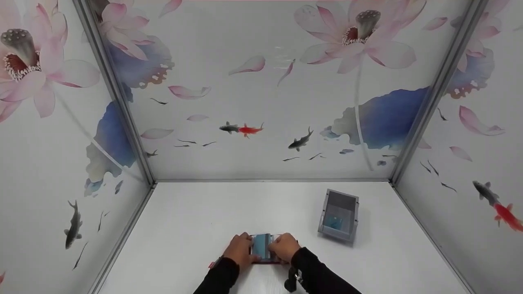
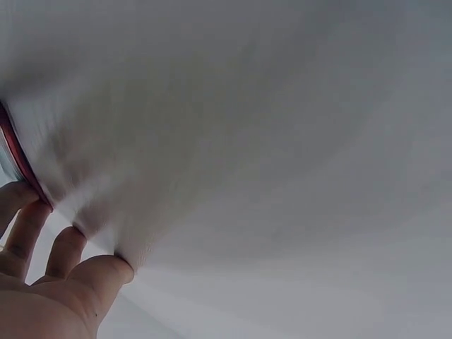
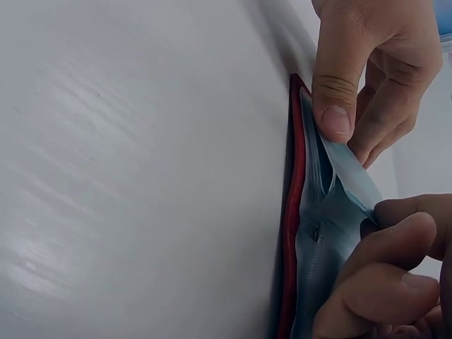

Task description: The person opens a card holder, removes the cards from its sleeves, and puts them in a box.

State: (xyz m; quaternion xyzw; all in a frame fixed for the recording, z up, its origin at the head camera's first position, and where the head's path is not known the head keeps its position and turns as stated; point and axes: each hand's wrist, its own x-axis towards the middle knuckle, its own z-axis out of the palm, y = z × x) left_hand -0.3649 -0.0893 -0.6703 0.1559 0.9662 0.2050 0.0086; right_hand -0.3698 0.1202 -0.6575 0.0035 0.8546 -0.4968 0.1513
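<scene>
A card holder with a red edge (image 3: 294, 205) and clear plastic sleeves lies spread on the white table between both hands. A blue card (image 1: 260, 246) with a dark stripe shows at its middle in the head view. My left hand (image 1: 240, 250) grips the holder's left side, its thumb on the sleeve near the front edge and its fingers along the far side. My right hand (image 1: 285, 247) pinches the edge of a pale-blue sleeve (image 3: 357, 183), lifting it so a gap shows between the layers. In the left wrist view, the left fingertips (image 2: 124, 267) rest at the table surface.
A grey open box (image 1: 354, 216) stands to the right, behind the right hand, with a small blue item (image 1: 333, 221) inside. Printed panels with metal frame posts (image 1: 118, 94) wall in the white table (image 1: 196, 212) at the back and sides.
</scene>
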